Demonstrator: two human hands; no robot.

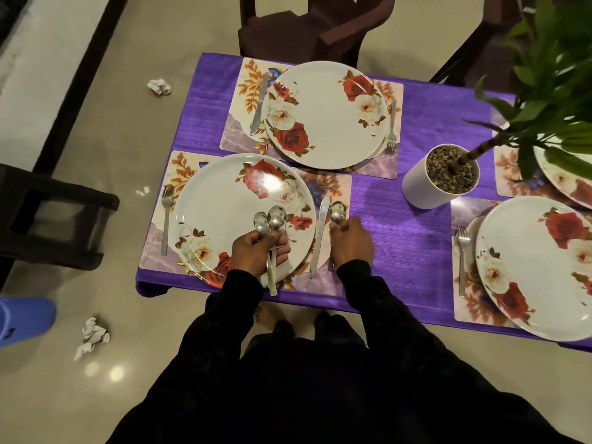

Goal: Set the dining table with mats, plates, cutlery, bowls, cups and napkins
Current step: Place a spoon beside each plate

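Over the near floral plate (224, 216), the left hand (259, 254) grips two spoons (270, 219) by their handles (bowls pointing away). Beside it, the right hand (350, 241) pinches a third spoon (337, 213) lying on the placemat (333, 184), just right of the knife (320, 235).
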